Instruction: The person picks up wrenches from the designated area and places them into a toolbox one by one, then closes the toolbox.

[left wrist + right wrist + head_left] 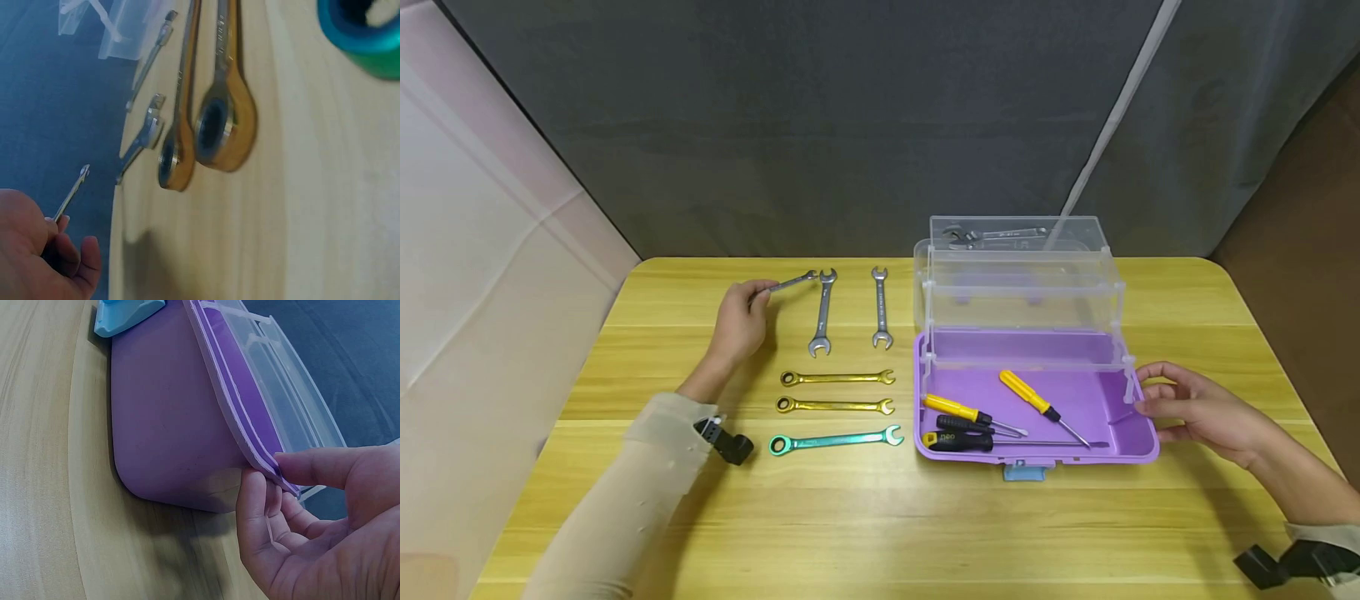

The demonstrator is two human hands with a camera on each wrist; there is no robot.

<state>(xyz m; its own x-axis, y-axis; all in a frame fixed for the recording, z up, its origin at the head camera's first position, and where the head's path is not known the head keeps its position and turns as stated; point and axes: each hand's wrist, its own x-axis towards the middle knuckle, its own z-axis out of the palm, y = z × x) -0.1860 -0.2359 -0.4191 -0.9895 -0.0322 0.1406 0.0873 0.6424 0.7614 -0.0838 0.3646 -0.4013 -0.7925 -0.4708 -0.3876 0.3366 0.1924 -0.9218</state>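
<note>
My left hand (741, 321) pinches a small silver open-end wrench (793, 282) between thumb and fingers, raised near the table's back edge. Its free end points right, close to a silver open-end wrench (823, 312) on the table; another silver wrench (881, 308) lies further right. At the other side, my right hand (1206, 412) grips the right rim of a purple toolbox (169, 419), thumb on top and fingers beneath the rim. The toolbox stands open with its clear trays (1022, 308) raised. Several screwdrivers (958, 440) lie in its bottom.
Two gold ratchet wrenches (838, 378) and a teal one (838, 440) lie in rows left of the toolbox. Silver wrenches (992, 237) rest in the top clear tray. A blue latch (1024, 473) juts from the box's front. A dark curtain (850, 125) hangs behind the table.
</note>
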